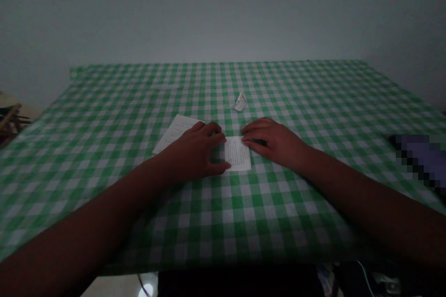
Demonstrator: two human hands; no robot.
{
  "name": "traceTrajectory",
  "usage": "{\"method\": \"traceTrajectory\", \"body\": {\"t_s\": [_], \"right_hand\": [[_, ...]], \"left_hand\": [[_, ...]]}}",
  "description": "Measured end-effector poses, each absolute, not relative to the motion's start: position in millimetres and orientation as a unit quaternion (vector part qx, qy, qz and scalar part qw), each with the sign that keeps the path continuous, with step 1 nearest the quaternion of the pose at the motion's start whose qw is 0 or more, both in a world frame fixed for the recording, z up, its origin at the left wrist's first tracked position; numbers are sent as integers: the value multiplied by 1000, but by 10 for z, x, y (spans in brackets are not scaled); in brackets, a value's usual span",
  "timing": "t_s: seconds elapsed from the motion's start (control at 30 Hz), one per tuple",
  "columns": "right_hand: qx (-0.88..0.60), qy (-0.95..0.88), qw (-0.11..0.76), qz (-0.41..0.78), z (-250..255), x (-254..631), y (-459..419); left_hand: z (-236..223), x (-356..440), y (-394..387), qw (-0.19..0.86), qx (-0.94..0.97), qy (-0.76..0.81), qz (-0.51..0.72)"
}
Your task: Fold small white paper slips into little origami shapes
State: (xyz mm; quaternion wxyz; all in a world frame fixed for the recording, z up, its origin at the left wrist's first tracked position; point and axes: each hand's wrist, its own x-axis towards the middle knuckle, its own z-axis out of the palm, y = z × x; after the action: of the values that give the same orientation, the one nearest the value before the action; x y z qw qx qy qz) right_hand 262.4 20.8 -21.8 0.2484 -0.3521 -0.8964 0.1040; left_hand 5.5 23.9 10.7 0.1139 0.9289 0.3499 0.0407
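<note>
A small, roughly square piece of printed paper [238, 154] lies on the checked tablecloth between my two hands. My left hand [199, 151] is at its left side, thumb and forefinger spread apart, their tips at the paper's lower-left and upper-left corners. At the upper-right edge is my right hand [273, 139], its thumb and fingertips brought together on the paper. Another, larger printed sheet [176, 131] lies slanted, partly hidden under or behind my left hand. Farther back sits a small crumpled, pointed scrap of paper [240, 101].
A green-and-white checked tablecloth [223, 213] covers the wide table, which reaches a plain wall [223, 14] at the back. At the right edge lies a dark, flat object [418, 148], partly pixelated. Some wooden furniture [10, 118] shows at far left.
</note>
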Motion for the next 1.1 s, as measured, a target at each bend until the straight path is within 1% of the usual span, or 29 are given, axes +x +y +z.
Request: {"method": "traceTrajectory", "body": {"t_s": [0.13, 0.33, 0.57, 0.83, 0.97, 1.1], "right_hand": [[-363, -897, 234, 90, -165, 2615, 154], [-383, -900, 190, 89, -91, 2630, 21], [-426, -878, 206, 69, -198, 2649, 166], [-536, -821, 196, 37, -243, 2548, 230], [-503, -845, 176, 45, -184, 2540, 191], [-428, -891, 135, 68, -105, 2551, 121]], "left_hand": [[111, 55, 235, 104, 931, 349, 36], [124, 64, 225, 106, 927, 357, 32], [119, 60, 234, 105, 929, 354, 31], [128, 62, 220, 106, 927, 358, 34], [118, 57, 219, 94, 931, 351, 39], [111, 57, 212, 37, 945, 323, 35]]}}
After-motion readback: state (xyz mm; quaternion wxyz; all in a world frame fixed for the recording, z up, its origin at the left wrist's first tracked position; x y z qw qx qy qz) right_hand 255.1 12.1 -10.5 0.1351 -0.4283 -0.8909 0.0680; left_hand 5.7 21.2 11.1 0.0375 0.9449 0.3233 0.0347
